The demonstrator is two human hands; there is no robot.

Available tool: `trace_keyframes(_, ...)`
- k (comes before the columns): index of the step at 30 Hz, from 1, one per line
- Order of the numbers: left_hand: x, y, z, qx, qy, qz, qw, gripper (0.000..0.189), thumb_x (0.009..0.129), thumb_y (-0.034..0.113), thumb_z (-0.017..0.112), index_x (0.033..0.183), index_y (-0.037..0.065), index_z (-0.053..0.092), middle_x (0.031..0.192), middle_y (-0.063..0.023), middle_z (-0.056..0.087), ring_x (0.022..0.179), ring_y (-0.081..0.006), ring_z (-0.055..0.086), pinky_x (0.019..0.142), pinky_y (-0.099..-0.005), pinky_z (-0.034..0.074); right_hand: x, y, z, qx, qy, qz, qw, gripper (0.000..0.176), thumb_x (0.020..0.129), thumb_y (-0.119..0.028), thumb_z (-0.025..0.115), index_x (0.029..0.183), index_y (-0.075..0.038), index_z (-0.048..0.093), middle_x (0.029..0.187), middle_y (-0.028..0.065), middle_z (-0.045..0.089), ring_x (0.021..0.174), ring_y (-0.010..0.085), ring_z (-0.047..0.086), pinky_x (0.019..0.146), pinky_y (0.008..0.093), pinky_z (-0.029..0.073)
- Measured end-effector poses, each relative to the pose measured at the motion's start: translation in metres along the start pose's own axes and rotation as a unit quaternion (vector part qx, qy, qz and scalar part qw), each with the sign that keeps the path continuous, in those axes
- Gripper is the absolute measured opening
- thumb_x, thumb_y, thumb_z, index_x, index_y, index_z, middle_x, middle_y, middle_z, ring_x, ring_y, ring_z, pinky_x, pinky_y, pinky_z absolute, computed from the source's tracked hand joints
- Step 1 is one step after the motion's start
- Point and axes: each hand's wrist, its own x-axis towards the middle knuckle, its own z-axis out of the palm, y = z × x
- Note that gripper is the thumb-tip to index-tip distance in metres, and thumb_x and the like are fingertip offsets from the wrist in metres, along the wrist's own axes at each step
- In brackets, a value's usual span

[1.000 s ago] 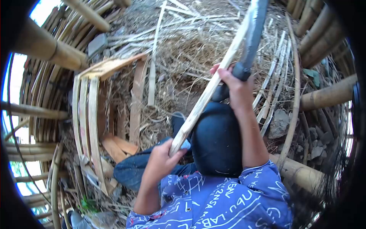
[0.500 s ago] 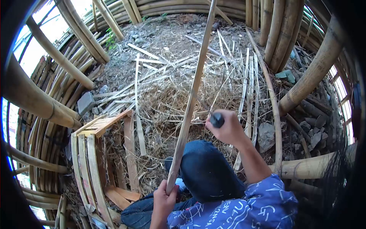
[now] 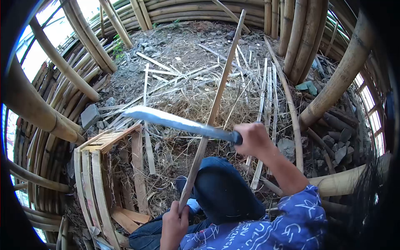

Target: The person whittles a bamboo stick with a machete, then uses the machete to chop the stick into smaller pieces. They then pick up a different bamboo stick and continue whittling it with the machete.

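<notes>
Stick (image 3: 223,85): points away from you, rightward
Machete (image 3: 166,120): leftward
Left hand (image 3: 174,224): closed round Stick
Right hand (image 3: 254,141): closed round Machete

Knee (image 3: 223,187) as obstacle between hands (image 3: 174,225) (image 3: 253,139)

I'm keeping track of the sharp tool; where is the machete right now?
In the head view, the machete is in the right hand, its blade pointing left across the long wooden strip.
</notes>
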Motion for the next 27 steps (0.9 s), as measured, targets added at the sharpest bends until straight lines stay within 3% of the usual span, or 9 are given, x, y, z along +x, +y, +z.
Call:
trace_keyframes(7,-0.001,-0.004,-0.005,-0.007,-0.001,0.033,0.999,0.020,0.090,0.014,0.061,0.083,0.002,0.047,0.063,-0.0246,0.056,0.062,-0.0439,0.060,0.050,-0.0465,0.043,0.016,0.031,0.003,-0.087,0.055,0.017,0.995,0.011,0.064,-0.014,0.067,0.070,-0.008,0.060,0.067,0.0124,0.065,0.063,0.0282,0.067,0.061,0.0384,0.053)
trace_keyframes(10,-0.008,-0.011,-0.005,0.002,0.002,0.031,1.000,0.021,0.089,0.014,0.062,0.081,0.002,0.046,0.062,-0.0238,0.057,0.060,-0.0434,0.059,0.049,-0.0455,0.043,0.026,0.046,0.000,-0.096,0.027,0.114,0.988,0.010,0.071,-0.017,0.068,0.071,-0.010,0.061,0.065,0.0089,0.065,0.063,0.0224,0.067,0.061,0.0378,0.054)
trace_keyframes(11,-0.012,-0.015,-0.003,0.025,0.018,0.040,0.999,0.020,0.089,0.013,0.062,0.081,0.002,0.048,0.062,-0.0231,0.057,0.060,-0.0433,0.059,0.049,-0.0456,0.043,0.029,0.050,-0.009,-0.074,0.006,0.156,0.985,0.011,0.071,-0.017,0.068,0.072,-0.009,0.061,0.064,0.0103,0.064,0.063,0.0260,0.068,0.062,0.0404,0.054)
trace_keyframes(13,-0.017,-0.016,-0.004,0.045,0.036,0.047,0.997,0.018,0.088,0.013,0.063,0.082,0.002,0.049,0.062,-0.0223,0.057,0.059,-0.0431,0.059,0.048,-0.0456,0.043,0.028,0.057,-0.007,-0.124,0.065,0.114,0.984,0.008,0.071,-0.010,0.065,0.069,-0.009,0.057,0.063,0.0123,0.062,0.059,0.0303,0.064,0.058,0.0409,0.052)
trace_keyframes(15,-0.023,-0.012,-0.009,0.004,0.010,0.032,0.999,0.010,0.089,0.013,0.056,0.091,0.003,0.052,0.068,-0.0256,0.059,0.065,-0.0452,0.060,0.054,-0.0526,0.045,0.025,0.050,-0.006,-0.109,0.068,0.112,0.985,0.009,0.070,-0.011,0.065,0.069,-0.008,0.057,0.063,0.0129,0.062,0.060,0.0312,0.064,0.058,0.0422,0.052)
trace_keyframes(17,-0.023,-0.007,-0.008,-0.001,0.009,0.036,0.999,0.009,0.092,0.011,0.054,0.093,0.003,0.051,0.070,-0.0262,0.058,0.066,-0.0458,0.060,0.054,-0.0524,0.043,0.016,0.036,-0.007,-0.094,0.069,0.114,0.987,0.010,0.070,-0.011,0.066,0.069,-0.008,0.057,0.063,0.0136,0.062,0.062,0.0322,0.065,0.059,0.0436,0.051)
trace_keyframes(22,-0.020,-0.006,-0.007,0.028,-0.005,0.050,0.998,0.009,0.093,0.010,0.053,0.097,0.003,0.052,0.071,-0.0268,0.058,0.066,-0.0462,0.059,0.053,-0.0519,0.042,-0.014,-0.014,-0.003,-0.014,-0.025,-0.007,1.000,0.023,0.056,-0.017,0.071,0.073,-0.009,0.059,0.067,0.0103,0.063,0.064,0.0292,0.065,0.061,0.0402,0.051)
trace_keyframes(25,-0.021,0.000,-0.012,0.018,0.001,0.063,0.998,0.008,0.093,0.009,0.052,0.096,0.003,0.052,0.070,-0.0266,0.058,0.066,-0.0458,0.059,0.052,-0.0514,0.042,-0.010,-0.026,-0.010,-0.040,-0.052,-0.048,0.997,0.015,0.063,-0.016,0.068,0.074,-0.010,0.059,0.066,0.0118,0.064,0.063,0.0281,0.067,0.059,0.0396,0.053)
trace_keyframes(27,-0.025,-0.001,-0.011,0.098,0.013,0.044,0.994,0.007,0.093,0.009,0.053,0.096,0.002,0.052,0.069,-0.0268,0.057,0.065,-0.0456,0.059,0.052,-0.0510,0.042,-0.002,-0.007,-0.006,-0.049,-0.046,-0.032,0.997,0.022,0.057,-0.017,0.073,0.072,-0.009,0.059,0.068,0.0102,0.064,0.063,0.0277,0.065,0.061,0.0382,0.051)
